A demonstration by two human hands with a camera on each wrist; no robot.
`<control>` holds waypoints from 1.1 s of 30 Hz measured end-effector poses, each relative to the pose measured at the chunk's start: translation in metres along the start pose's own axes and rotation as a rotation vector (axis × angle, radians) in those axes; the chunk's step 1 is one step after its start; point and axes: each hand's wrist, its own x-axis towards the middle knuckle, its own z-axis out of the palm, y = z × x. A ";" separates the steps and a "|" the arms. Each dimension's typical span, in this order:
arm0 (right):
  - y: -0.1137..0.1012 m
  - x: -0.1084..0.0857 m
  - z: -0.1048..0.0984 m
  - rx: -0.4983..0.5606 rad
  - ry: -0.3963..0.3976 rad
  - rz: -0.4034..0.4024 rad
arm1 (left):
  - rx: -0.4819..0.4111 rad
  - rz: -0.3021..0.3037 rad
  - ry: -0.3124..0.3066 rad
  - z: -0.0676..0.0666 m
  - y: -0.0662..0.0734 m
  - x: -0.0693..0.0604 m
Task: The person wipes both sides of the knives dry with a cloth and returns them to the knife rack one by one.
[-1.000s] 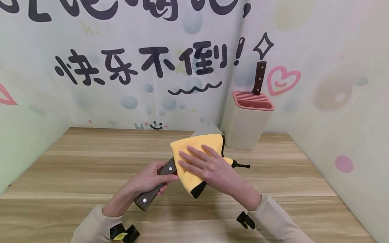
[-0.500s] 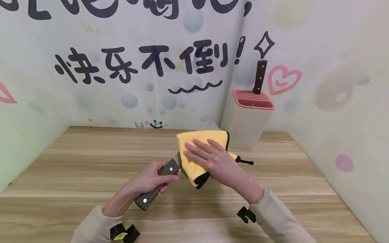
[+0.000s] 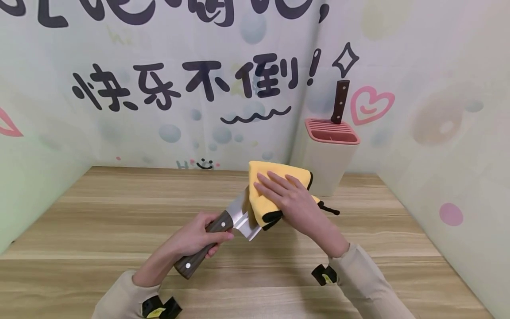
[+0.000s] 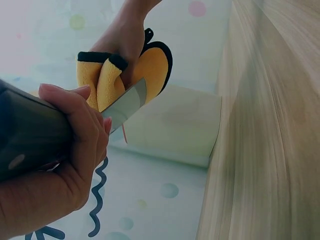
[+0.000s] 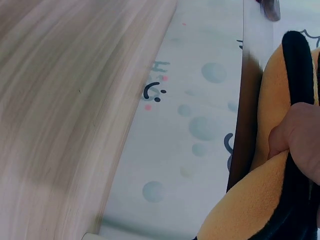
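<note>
My left hand [image 3: 195,237] grips the dark riveted handle of a cleaver [image 3: 240,213] above the table, its broad blade slanting up and away to the right. A folded yellow cloth [image 3: 260,204] with black trim covers the blade's far part. My right hand [image 3: 290,200] holds the cloth against the blade, fingers spread over its upper face. In the right wrist view the thumb presses into a fold of the cloth [image 5: 272,95], beside the blade [image 5: 246,120]. Bare metal shows between the handle and the cloth. The blade's far end is hidden in the head view.
Behind the cloth, at the back right, stands a white knife block [image 3: 324,170] with a pink slotted top. One brown-handled knife [image 3: 340,102] sits upright in it. A wood-grain table [image 3: 119,212] lies beneath, with printed walls at the back and sides.
My right hand and the cloth have slid up and to the right along the blade, away from the handle. More of the blade near the handle shows. My left hand has hardly moved.
</note>
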 end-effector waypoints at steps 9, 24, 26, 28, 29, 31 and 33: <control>0.007 -0.002 0.002 0.024 -0.003 0.122 | 0.011 -0.003 0.000 0.000 0.000 -0.001; 0.017 -0.007 0.006 0.039 -0.006 0.238 | -0.038 -0.001 -0.014 0.002 -0.001 -0.002; 0.017 -0.008 0.006 0.041 -0.009 0.249 | -0.049 -0.009 -0.009 0.002 -0.001 -0.002; 0.018 -0.009 0.006 0.042 -0.012 0.256 | -0.062 -0.018 -0.002 0.001 -0.001 -0.003; 0.018 -0.010 0.007 0.043 -0.013 0.257 | -0.067 -0.023 0.001 0.001 -0.001 -0.003; 0.018 -0.010 0.007 0.044 -0.012 0.255 | -0.071 -0.028 0.007 0.001 -0.001 -0.003; 0.017 -0.010 0.007 0.039 -0.009 0.249 | -0.068 -0.026 0.007 0.000 -0.001 -0.003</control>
